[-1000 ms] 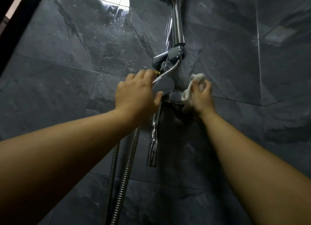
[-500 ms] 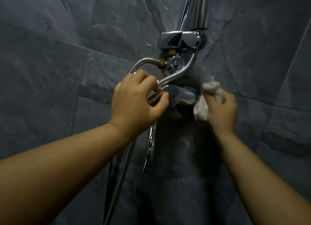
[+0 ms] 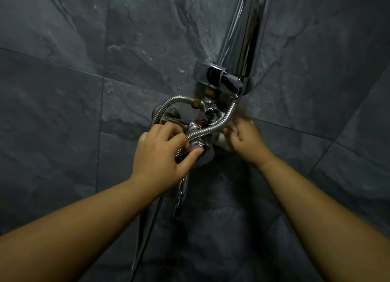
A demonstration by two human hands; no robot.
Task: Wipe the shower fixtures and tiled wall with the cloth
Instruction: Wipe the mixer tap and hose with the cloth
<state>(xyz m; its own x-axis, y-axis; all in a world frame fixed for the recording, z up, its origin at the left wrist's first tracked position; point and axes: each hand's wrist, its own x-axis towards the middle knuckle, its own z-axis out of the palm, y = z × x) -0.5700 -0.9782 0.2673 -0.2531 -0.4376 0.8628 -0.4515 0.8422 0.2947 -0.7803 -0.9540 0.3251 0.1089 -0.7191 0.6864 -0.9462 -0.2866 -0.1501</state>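
Right hand (image 3: 247, 143) moved behind hose (image 3: 213, 129), fingers (image 3: 234, 134) clutching cloth (image 3: 222, 142); left hand (image 3: 160, 155) seemingly grips mixer handle (image 3: 205, 159).

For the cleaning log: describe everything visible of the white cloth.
The cloth is white, soft-looking and bunched into a wad, mostly hidden in the right hand, whose curled fingers grip it. Only small lumps show above and below the fingers. It is held against the right side of the chrome mixer, just behind the ribbed hose. Blur hides its texture.

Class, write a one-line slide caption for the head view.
Left hand grips the chrome tap; right hand holds a white cloth against it.
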